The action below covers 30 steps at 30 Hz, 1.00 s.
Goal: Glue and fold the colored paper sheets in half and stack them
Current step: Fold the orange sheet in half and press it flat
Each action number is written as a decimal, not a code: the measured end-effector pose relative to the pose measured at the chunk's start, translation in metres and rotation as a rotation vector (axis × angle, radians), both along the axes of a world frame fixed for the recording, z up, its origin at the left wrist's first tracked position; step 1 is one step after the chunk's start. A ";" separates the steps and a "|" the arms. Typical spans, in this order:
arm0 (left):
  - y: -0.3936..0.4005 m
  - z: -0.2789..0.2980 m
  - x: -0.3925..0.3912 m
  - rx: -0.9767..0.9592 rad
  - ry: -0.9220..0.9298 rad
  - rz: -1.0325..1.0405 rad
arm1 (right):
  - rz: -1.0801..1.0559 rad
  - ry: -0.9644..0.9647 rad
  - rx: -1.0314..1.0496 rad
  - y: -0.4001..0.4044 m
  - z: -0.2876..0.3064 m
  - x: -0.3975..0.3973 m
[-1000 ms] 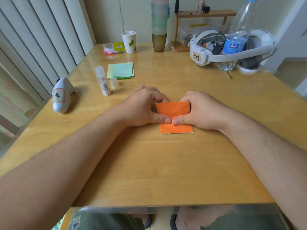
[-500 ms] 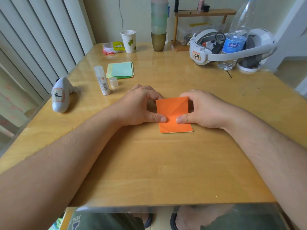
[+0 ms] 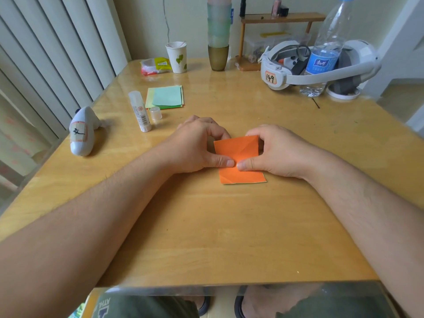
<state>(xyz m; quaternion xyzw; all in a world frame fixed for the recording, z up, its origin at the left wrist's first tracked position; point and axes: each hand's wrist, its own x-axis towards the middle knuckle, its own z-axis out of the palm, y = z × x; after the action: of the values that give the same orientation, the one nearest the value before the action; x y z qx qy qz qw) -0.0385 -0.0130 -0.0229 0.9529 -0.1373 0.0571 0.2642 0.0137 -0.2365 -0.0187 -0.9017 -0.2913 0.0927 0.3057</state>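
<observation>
Bare table [image 3: 206, 226] nearside — glue stick [image 3: 140, 111], cap [image 3: 155, 113] perhaps block leftward.

Your left hand [image 3: 195, 145] and right hand [image 3: 278, 151] are bare, both forearms hairy and sleeveless, and at the bottom of the frame you wear dark green shorts [image 3: 146, 306] with pale lettering and dark sandals [image 3: 205, 305].

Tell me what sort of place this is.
Most likely a room in a home, at a table used as a craft desk. A wooden table stands against vertical blinds, with household clutter at the back: a paper cup, a water bottle and a small shelf.
</observation>
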 end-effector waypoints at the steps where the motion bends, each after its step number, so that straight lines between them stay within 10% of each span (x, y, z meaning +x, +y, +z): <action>1: -0.001 0.000 0.000 -0.001 0.002 0.003 | -0.017 -0.048 -0.012 0.001 0.000 -0.001; 30: 0.009 -0.001 -0.005 -0.019 -0.035 0.005 | -0.045 -0.107 0.015 -0.005 -0.006 0.008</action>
<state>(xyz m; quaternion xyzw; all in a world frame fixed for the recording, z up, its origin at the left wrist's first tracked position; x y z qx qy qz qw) -0.0439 -0.0038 -0.0242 0.9495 -0.1391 0.0758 0.2708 0.0216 -0.2415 -0.0244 -0.9093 -0.2876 0.0351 0.2985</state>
